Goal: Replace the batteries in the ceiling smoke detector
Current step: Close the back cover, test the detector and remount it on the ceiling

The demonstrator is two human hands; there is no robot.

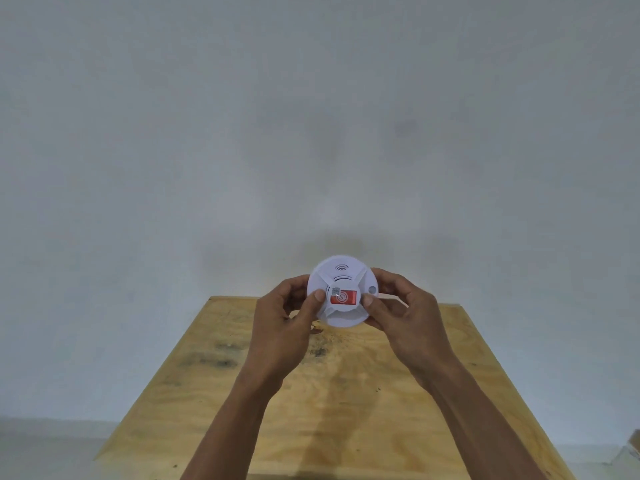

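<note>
A round white smoke detector (341,275) is held up in front of the wall, above the far edge of a wooden table. Its face points at me, with curved sound slots near the top and a red label (343,297) at its middle. My left hand (282,320) grips its left rim, thumb lying on the face beside the label. My right hand (405,313) grips the right rim, thumb pressing near the label's right end. No batteries are visible.
A plywood table (332,393) with dark stains stretches below my forearms. A plain grey-white wall (311,133) fills the background. A small part of a box-like object (633,445) shows at the right edge.
</note>
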